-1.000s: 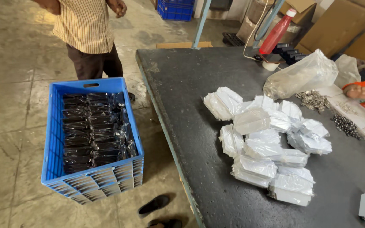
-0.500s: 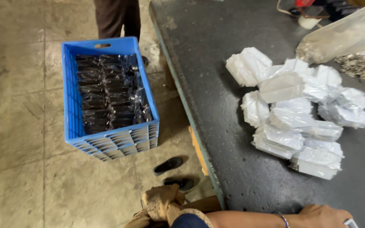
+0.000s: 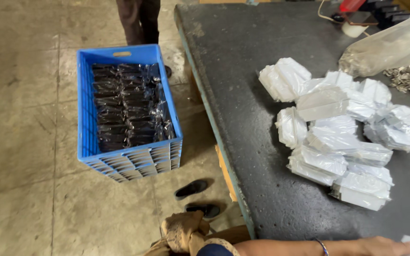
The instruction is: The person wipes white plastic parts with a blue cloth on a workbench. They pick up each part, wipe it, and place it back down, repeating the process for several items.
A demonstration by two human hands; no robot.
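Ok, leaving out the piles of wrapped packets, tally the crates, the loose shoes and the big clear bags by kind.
Blue plastic crate: 1
Black shoes: 2
Large clear plastic bag of metal parts: 1
Total: 4

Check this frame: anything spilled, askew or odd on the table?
Yes. White wrapped packets lie heaped unevenly on the dark table, not stacked. Small metal parts lie loose beside a clear bag. The blue crate on the floor looks neatly packed.
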